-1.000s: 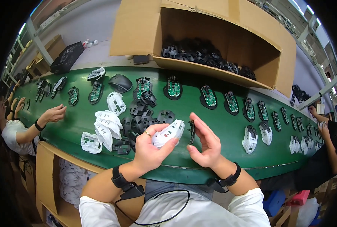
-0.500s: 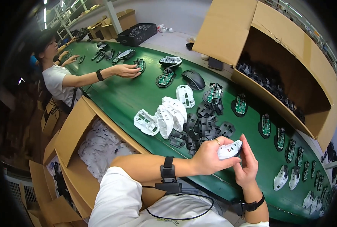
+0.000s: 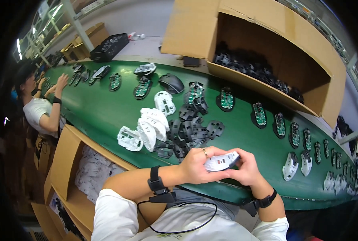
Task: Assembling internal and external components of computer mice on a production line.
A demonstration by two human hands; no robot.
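The right hand (image 3: 248, 170) has reached the white shell (image 3: 220, 162), its fingers (image 3: 243, 157) clamped there with those of the left hand (image 3: 193, 165).

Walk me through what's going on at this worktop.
A person holds a white shell with both hands, the left hand on one end and the right hand on the other, above the near edge of the green worktop. Beyond lie loose shells, with black parts just right of them. Circuit boards run along to the right, below an open carton. At far left, a co-worker has a hand raised.
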